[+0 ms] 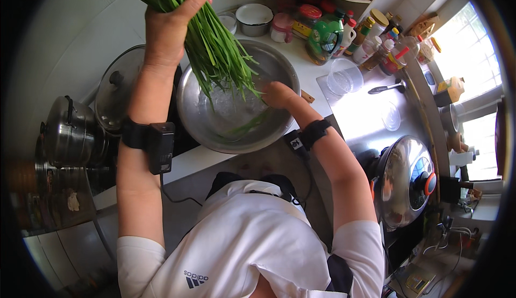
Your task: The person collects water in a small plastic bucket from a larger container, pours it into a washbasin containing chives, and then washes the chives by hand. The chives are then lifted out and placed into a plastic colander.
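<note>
My left hand [173,28] is closed around a thick bunch of long green leaves, likely garlic chives [213,44], raised above a wide stainless steel basin [288,70]. The leaf ends hang down over the basin, which has water in it. A few loose green leaves [252,124] lie in the water. My right hand [278,94] is over the basin's right side, at the tips of the hanging leaves; its fingers are partly hidden, so whether they pinch a leaf I cannot tell.
Behind the basin stand a white-lidded pot [254,16], a pink mug [282,28] and several bottles [365,50]. A clear plastic tub [344,76] is at the right, beyond it a lidded wok [403,181]. To the left are a glass lid [121,92] and a steel pot [66,132].
</note>
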Motion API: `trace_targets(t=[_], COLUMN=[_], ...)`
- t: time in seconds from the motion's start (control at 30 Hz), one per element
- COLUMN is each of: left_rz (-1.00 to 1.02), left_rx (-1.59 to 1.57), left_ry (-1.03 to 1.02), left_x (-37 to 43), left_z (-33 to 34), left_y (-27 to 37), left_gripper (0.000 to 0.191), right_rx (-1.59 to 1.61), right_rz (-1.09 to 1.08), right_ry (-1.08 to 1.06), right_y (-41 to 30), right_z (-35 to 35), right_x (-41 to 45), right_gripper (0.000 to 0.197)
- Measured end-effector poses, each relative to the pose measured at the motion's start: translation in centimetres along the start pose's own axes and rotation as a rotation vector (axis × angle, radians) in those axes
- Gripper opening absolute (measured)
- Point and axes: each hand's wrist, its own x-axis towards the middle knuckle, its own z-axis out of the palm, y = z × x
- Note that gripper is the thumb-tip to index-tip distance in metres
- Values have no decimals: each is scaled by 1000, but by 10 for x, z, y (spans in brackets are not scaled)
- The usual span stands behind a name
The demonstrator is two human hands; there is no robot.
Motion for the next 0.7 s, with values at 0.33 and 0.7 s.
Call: trace_targets(t=[0.33, 0.7], left_rz=[8, -64], left_rx=[34, 279], left_ry=[31, -198], left_x=[-27, -35], left_z=[-32, -29], left_y=[-31, -63], left_gripper=[10, 22], right_rx=[-26, -72], right_rz=[133, -8], right_ry=[-453, 57], right_y=[-12, -37], right_z=[13, -149], right_x=[23, -16], right_gripper=[32, 18])
